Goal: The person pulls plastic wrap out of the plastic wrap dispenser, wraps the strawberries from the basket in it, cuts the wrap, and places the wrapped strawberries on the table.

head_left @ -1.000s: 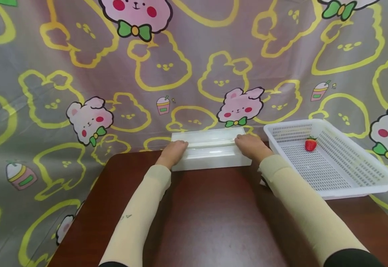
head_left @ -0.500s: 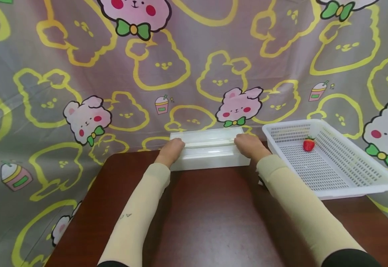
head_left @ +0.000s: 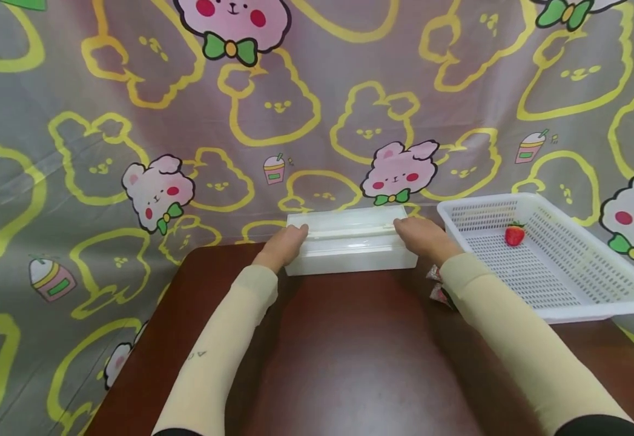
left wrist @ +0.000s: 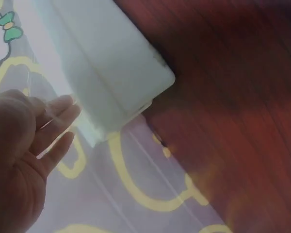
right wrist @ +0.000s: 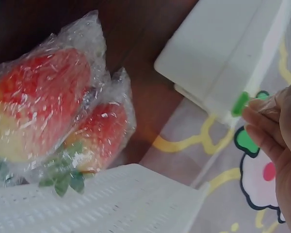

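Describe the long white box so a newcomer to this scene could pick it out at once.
Start with the dark brown table and go to its far edge, by the patterned cloth. The white box lies crosswise there, with the left hand at one end and the right hand at the other. Unlike the wide, perforated white basket to its right, it is narrow and smooth-walled.

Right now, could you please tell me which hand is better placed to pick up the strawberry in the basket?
Probably the right hand: the basket and the strawberry lie on its side, close by, while the left hand is at the opposite end of the white box.
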Demonstrator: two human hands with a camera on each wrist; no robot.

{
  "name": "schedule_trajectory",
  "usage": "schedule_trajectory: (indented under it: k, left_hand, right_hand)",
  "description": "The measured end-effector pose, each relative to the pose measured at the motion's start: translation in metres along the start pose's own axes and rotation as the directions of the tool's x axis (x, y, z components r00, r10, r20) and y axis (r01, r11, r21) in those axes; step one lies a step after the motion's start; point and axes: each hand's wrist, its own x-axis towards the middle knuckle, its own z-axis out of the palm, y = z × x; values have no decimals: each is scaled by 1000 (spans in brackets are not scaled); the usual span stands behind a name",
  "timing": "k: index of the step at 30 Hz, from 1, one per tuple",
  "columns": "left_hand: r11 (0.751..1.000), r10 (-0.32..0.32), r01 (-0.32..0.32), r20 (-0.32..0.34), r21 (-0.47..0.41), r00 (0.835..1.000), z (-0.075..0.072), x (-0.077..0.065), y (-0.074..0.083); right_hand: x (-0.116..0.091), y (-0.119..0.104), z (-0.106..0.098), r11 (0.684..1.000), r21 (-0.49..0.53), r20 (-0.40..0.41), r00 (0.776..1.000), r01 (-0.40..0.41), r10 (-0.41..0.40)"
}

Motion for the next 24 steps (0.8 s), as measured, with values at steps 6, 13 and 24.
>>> schedule_trajectory:
  k: [6, 13, 24]
  left_hand:
    - [995, 81, -83, -39, -46, 996, -18, -8, 3]
    - [987, 140, -149, -133, -59, 981, -48, -33, 6]
    - [960, 257, -279, -325, -24, 910, -87, -88, 21]
  right_hand:
    - [-25, 3, -23, 998, 57, 11, 1000, 6, -7]
    - [-50, -9, -59, 996, 91, -56, 998, 17, -12]
    - [-87, -31, -115, 997, 72, -64, 998, 24, -20]
